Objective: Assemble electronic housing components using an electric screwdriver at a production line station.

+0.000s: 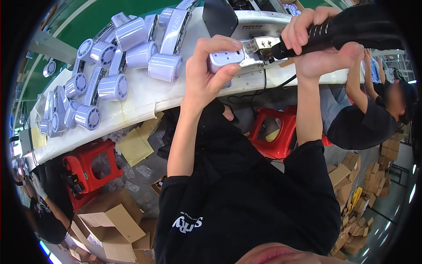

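Note:
My left hand (203, 72) is closed round a pale lavender handheld fan (226, 58), whose rounded end with small holes faces up between thumb and fingers. That end is against a metal fixture (258, 45) on the bench. A black electric screwdriver (347, 33) lies across from the right, with my right hand (318, 55) wrapped round its front part. Its narrow nose points left, close over the fixture. Whether the bit touches a screw cannot be made out. Most of the fan's body is hidden by my left hand.
Several more lavender fans (132, 34) lie heaped on the white bench (140, 94) to my left. A dark plate (220, 17) stands behind the fixture. Red stools (274, 132) and cardboard boxes (112, 224) are below. Co-workers (365, 114) sit at right and left.

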{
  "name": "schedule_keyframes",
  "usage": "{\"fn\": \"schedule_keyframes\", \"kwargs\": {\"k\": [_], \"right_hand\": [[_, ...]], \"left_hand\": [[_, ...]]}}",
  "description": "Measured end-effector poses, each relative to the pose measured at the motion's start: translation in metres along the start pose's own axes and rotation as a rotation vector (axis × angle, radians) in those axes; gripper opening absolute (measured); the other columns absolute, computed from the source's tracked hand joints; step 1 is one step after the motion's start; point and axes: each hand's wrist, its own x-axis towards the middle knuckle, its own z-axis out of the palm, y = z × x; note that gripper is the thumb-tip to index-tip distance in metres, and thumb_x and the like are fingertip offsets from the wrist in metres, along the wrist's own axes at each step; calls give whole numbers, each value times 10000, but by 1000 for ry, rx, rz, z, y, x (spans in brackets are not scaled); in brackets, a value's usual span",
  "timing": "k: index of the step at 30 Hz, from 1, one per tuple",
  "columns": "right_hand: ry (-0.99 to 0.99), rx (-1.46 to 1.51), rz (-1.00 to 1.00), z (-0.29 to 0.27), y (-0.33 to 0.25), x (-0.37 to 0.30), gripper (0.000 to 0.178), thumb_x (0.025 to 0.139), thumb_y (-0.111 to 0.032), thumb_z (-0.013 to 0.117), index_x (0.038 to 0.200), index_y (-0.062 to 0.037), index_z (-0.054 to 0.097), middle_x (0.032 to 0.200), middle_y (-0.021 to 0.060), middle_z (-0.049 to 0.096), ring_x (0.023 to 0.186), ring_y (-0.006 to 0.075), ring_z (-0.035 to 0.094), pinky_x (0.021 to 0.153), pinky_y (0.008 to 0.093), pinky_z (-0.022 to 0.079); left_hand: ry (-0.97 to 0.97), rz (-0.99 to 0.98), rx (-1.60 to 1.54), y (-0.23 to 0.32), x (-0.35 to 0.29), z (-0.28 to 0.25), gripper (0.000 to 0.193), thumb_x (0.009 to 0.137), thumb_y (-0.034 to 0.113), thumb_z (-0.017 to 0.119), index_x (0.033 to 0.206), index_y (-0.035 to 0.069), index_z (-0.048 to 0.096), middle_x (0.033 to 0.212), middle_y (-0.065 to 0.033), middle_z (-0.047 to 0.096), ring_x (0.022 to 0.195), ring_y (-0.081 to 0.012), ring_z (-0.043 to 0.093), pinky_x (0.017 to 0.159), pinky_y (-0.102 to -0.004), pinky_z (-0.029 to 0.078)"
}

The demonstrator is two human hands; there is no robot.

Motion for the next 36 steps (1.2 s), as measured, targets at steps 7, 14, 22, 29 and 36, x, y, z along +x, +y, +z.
{"fn": "schedule_keyframes", "kwargs": {"k": [7,14,22,29,36], "right_hand": [[14,1,79,-5,6,-9,788,718,-840,350,915,-81,424,573,24,407,413,108,378,403,258,328],[-224,226,45,2,-30,1,789,702,-837,399,934,-84,441,614,3,422,427,80,376,398,240,311],[-438,223,-16,55,-67,38,691,754,-738,488,932,-71,440,632,15,454,435,74,396,404,235,330],[-351,532,93,95,-56,52,680,799,-739,380,823,-61,430,552,72,490,356,127,397,338,236,336],[-376,581,130,108,-46,60,683,814,-735,353,793,-56,429,533,89,503,337,143,402,320,235,339]], "left_hand": [[8,11,19,-3,-2,-3,404,888,366,587,1067,47,415,881,-186,576,665,-168,548,614,-265,453],[15,-21,-25,-5,-1,-1,376,864,309,625,1047,39,438,917,-168,592,728,-173,567,653,-260,459],[50,-69,-60,-2,-7,-5,333,807,177,702,1008,20,488,986,-136,629,854,-197,605,749,-275,473],[83,-151,-75,3,-9,-2,325,796,153,707,997,14,493,965,-134,623,835,-210,602,752,-284,472],[51,-139,-44,3,-7,-4,319,787,135,714,986,16,493,919,-110,597,762,-207,568,707,-282,463]]}}
